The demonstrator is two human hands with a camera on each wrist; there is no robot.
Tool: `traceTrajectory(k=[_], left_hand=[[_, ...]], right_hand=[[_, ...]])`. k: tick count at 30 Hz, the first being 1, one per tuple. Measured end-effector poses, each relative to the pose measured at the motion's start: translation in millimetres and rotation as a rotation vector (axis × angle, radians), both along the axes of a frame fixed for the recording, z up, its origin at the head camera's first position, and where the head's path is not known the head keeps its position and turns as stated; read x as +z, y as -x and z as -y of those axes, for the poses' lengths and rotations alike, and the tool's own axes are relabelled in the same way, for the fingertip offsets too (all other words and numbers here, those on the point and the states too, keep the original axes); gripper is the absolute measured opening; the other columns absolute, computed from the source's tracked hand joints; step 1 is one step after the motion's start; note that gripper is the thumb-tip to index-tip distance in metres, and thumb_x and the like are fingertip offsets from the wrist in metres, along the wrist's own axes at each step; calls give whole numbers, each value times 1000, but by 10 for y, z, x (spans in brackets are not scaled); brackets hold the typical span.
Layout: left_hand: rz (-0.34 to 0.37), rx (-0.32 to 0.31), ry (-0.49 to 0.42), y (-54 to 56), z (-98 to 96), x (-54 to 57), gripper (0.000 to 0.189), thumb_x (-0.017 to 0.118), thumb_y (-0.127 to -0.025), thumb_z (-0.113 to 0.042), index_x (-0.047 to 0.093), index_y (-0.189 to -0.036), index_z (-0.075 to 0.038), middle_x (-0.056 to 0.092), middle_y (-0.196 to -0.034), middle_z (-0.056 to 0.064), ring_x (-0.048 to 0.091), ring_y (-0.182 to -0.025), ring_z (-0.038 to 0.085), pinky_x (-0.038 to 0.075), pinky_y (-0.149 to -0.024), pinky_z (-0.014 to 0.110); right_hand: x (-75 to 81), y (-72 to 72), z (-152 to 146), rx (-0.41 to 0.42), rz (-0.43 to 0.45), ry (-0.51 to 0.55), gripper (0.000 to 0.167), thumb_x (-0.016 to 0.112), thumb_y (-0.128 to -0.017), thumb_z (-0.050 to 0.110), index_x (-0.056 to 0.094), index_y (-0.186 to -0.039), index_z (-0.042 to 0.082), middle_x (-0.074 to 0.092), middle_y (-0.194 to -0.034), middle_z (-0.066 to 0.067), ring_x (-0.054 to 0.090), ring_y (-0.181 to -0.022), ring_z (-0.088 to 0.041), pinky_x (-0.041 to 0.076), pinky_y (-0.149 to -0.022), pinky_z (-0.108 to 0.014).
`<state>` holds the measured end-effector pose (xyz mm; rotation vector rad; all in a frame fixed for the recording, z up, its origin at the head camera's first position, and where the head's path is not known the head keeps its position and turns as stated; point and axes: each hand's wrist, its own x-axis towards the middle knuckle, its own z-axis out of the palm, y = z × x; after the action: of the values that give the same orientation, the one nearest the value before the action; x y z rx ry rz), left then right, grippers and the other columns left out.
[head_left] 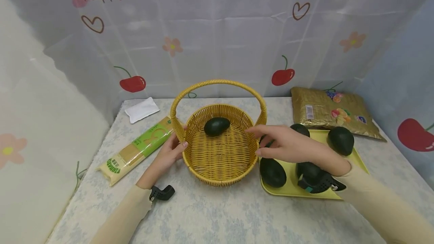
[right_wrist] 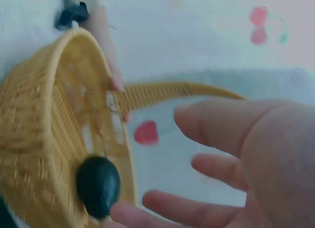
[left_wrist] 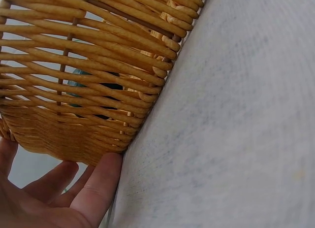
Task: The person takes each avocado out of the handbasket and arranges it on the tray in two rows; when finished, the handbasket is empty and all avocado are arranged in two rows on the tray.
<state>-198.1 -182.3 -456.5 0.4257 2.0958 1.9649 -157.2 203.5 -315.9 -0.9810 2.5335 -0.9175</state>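
A yellow wicker basket (head_left: pixel 220 180) with a tall arched handle stands upright on the table. One dark green avocado (head_left: pixel 217 126) lies inside, towards the back. My left hand (head_left: pixel 168 150) holds the basket's left side, thumb at the rim by the handle's base; in the left wrist view its fingers (left_wrist: pixel 101 186) press the woven outer wall. Over the basket's right rim hovers my right hand (head_left: pixel 288 144), fingers spread and loosely bent, nothing held. In the right wrist view, the avocado (right_wrist: pixel 98 187) appears beyond its fingertips.
Right of the basket, a yellow tray (head_left: pixel 318 195) carries several avocados, partly hidden by my right arm. Behind it lies a gold fruit-print bag (head_left: pixel 325 110). A green-and-cream noodle packet (head_left: pixel 142 146) and a white packet (head_left: pixel 142 110) lie on the left. A printed curtain hangs behind.
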Motion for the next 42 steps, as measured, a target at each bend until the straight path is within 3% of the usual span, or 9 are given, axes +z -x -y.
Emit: traceTrajectory(k=[8,17,19,23,26,32,37,40,42], left_hand=[[12,10,2,-4,-6,9,63,51,-107,-15,22,-163,-18,31,-161,27,44,-138,47,61,-88,35],[2,1,5,-1,-2,-1,63,51,-107,-16,22,-163,-17,31,-161,27,44,-138,48,61,-89,34],[-2,-3,2,-1,-2,-4,63,51,-107,-16,21,-163,-17,31,-161,28,44,-138,48,61,-88,34],[-3,-6,5,-2,3,-16,63,51,-108,-16,21,-163,-17,30,-161,28,44,-138,48,61,-89,36],[2,-3,8,-1,5,-16,62,51,-108,-16,22,-163,-18,30,-161,27,44,-138,47,61,-89,37],[6,1,6,-5,5,-8,63,50,-107,-14,22,-163,-19,30,-162,27,43,-139,47,61,-90,37],[-17,0,43,-16,16,-16,64,51,-107,-18,20,-164,-19,32,-160,28,46,-137,49,61,-91,36],[-28,3,63,-17,20,-18,63,51,-108,-19,21,-164,-20,33,-160,29,47,-136,49,61,-91,36],[-23,4,58,-15,17,-16,63,51,-108,-19,21,-164,-21,33,-160,28,46,-137,49,61,-91,37]], right_hand=[[-104,305,651,-110,43,-35,67,69,-96,30,41,-155,16,65,-132,-16,72,-100,-20,60,-82,-36],[-337,656,1059,-196,134,-168,79,65,-97,42,28,-161,14,63,-136,-18,66,-115,-30,57,-86,-42],[-351,719,1102,-219,155,-198,79,64,-98,43,27,-162,13,62,-137,-16,67,-100,-25,56,-80,-41],[-386,842,1170,-279,238,-229,80,63,-100,43,23,-163,16,67,-93,-5,49,-56,-14,46,-59,-36],[-407,913,1205,-318,292,-243,81,62,-100,44,20,-164,18,45,-58,3,29,-43,-12,38,-51,-34],[-454,984,1228,-340,321,-265,81,61,-101,46,19,-164,19,31,-51,5,26,-42,-12,34,-49,-34],[-492,1009,1256,-308,285,-276,77,62,-100,47,25,-163,24,47,-66,3,29,-42,-12,39,-50,-35],[-519,1008,1300,-243,241,-276,71,62,-100,44,32,-161,23,66,-105,-5,40,-51,-14,43,-53,-35],[-542,994,1339,-189,217,-273,66,63,-101,40,37,-158,21,61,-136,-8,53,-65,-18,49,-62,-38]])
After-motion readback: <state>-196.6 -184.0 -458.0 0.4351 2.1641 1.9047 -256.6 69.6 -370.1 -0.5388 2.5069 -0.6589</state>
